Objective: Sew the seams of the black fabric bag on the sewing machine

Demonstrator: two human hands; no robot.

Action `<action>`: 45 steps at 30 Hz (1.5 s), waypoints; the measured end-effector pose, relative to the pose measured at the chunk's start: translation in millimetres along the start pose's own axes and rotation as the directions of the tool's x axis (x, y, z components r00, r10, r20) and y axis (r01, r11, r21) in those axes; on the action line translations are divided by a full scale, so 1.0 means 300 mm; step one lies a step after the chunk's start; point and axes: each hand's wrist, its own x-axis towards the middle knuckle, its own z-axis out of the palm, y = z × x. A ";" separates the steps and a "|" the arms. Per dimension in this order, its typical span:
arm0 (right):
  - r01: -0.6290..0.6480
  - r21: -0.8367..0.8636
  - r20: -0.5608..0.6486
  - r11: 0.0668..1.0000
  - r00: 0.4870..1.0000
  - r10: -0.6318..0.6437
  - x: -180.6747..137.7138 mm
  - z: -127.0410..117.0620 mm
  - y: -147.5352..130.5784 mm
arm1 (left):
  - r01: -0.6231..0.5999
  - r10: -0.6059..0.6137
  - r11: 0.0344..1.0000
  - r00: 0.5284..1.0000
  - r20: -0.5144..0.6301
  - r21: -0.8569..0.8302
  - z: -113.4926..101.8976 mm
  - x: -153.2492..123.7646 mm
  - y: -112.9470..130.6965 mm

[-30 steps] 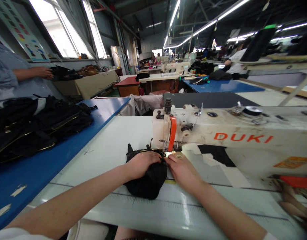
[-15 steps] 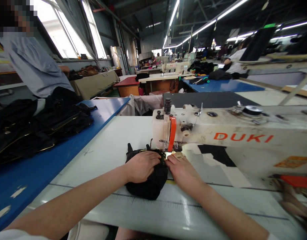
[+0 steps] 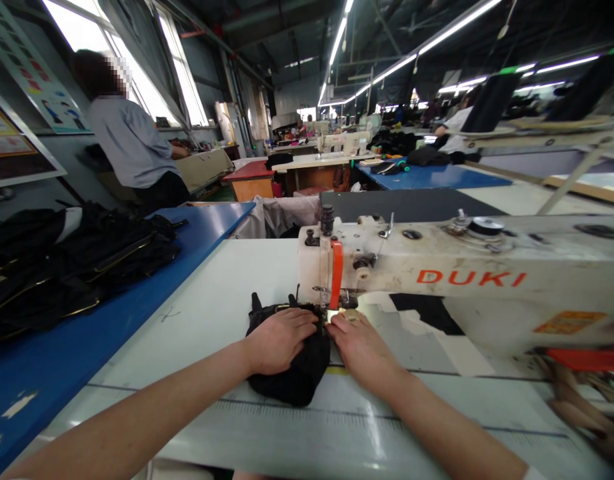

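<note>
A small black fabric piece with a zipper point(image 3: 291, 373) lies on the white sewing table point(image 3: 221, 293) under the needle of a white DUKI sewing machine point(image 3: 437, 273). My left hand point(image 3: 279, 340) rests flat on top of the black piece, fingers pointing toward the needle. My right hand point(image 3: 359, 343) lies beside it on the right, fingertips pressing the fabric edge just in front of the presser foot. Both hands' fingers are stretched out and lie flat.
A blue table point(image 3: 51, 360) on the left carries a heap of black bags point(image 3: 71, 263). A person in a grey shirt point(image 3: 129, 143) stands at the far left by the windows. More sewing stations point(image 3: 337, 143) fill the back of the hall.
The person at the left has walked further back along the window side. My hands stay on the black piece by the needle; the view has shifted slightly.
</note>
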 end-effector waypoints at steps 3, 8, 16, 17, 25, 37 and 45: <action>-0.014 0.007 0.006 1.000 1.000 0.014 -0.001 -0.004 0.004 | 0.001 -0.001 1.000 1.000 -0.012 0.006 0.004 0.005 -0.009; -0.053 0.020 -0.016 0.998 0.998 0.054 -0.002 -0.013 0.004 | 0.012 -0.011 1.000 0.999 -0.037 0.014 0.012 0.021 -0.030; -0.075 0.060 -0.058 0.995 0.995 0.078 -0.017 -0.009 0.004 | 0.011 -0.009 1.000 0.998 -0.069 0.026 0.019 0.026 -0.039; -0.078 0.065 -0.061 0.995 0.995 0.082 -0.018 -0.008 0.003 | 0.006 -0.004 1.000 0.998 -0.070 0.027 0.020 0.026 -0.039; -0.081 0.117 -0.077 0.990 0.993 0.091 -0.015 -0.007 0.003 | 0.007 -0.004 0.999 0.997 -0.083 0.036 0.033 0.026 -0.048; 0.043 0.200 -0.161 0.979 0.987 -0.011 -0.049 0.019 -0.009 | -0.016 0.015 1.000 0.998 -0.059 -0.019 0.016 -0.146 0.030; 0.090 0.220 -0.027 0.971 0.996 -0.087 -0.007 0.004 -0.128 | -0.043 0.044 0.999 0.998 -0.035 0.020 0.006 -0.240 0.089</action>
